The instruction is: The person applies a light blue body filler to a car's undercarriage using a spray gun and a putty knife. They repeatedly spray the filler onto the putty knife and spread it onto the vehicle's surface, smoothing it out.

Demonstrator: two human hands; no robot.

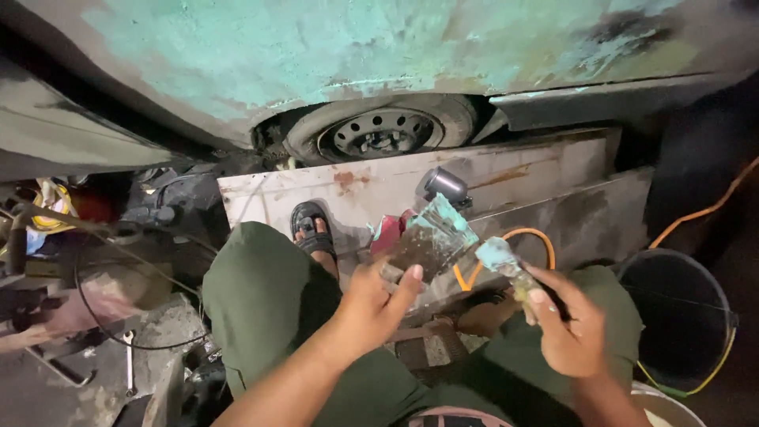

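Observation:
My left hand (pixel 378 300) holds a flat metal scraper blade (pixel 431 237) smeared with turquoise filler, thumb pressed on its near edge. My right hand (pixel 565 328) grips a smaller putty knife (pixel 502 259), its tip caked in the same turquoise paste and close to the right edge of the larger blade. Both are held above my knees in green trousers (pixel 265 304). My sandalled foot (pixel 312 229) rests on a metal sheet.
A car body (pixel 316 47) coated in turquoise filler fills the top, with a wheel (pixel 383 130) beneath. Leaning metal sheets (pixel 538 178), an orange cable (pixel 704 209), a dark bucket (pixel 684 316), a small can (pixel 444 186), a spanner (pixel 129 360) and clutter at left.

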